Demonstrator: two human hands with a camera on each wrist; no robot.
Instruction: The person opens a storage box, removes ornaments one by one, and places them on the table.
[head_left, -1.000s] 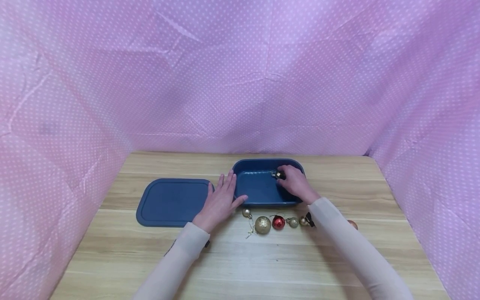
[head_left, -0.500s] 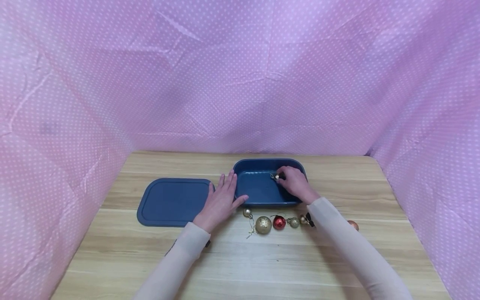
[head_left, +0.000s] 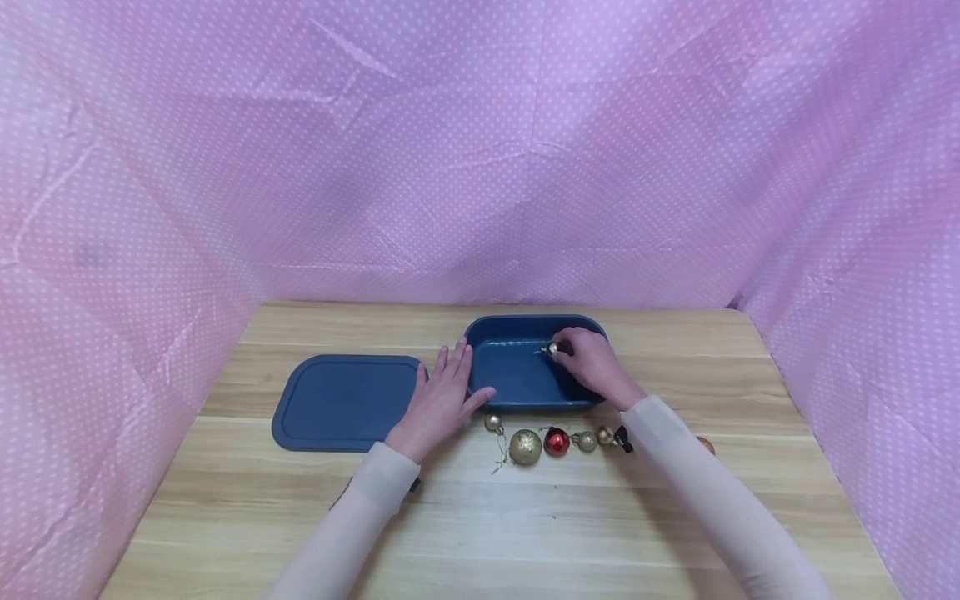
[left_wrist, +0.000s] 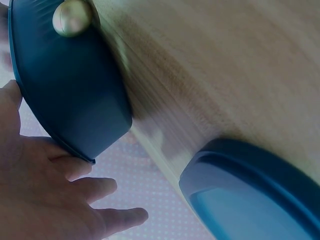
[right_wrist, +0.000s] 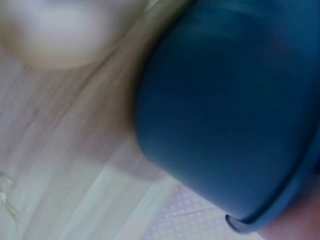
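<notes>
So in the head view we've got the right hand [head_left: 596, 367] reaching into the blue tub [head_left: 517, 392] just right of frame centre, fingers pinched round a little gold bauble [head_left: 553, 348] that sits over the tub's far right part, just off the back wall as far as we can tell. The left hand [head_left: 442, 398] lies flat with straight fingers against the tub's left end, thumb along the near wall, not gripping anything. The left wrist view shows the same thing from below: fingers spread beside the dark tub wall, with a gold ball at the top left of that frame. Left of the tub, the matching blue lid [head_left: 343, 402] lies flat on the wooden table [head_left: 480, 533], close to the left hand. Below the tub there's a row of ornaments on the table: a small gold ball [head_left: 492, 423], a bigger glittery gold ball [head_left: 525, 447], a red ball [head_left: 557, 442], then two more small gold ones [head_left: 587, 442] running under the right sleeve. The right wrist view is mostly blurry tub wall.
</notes>
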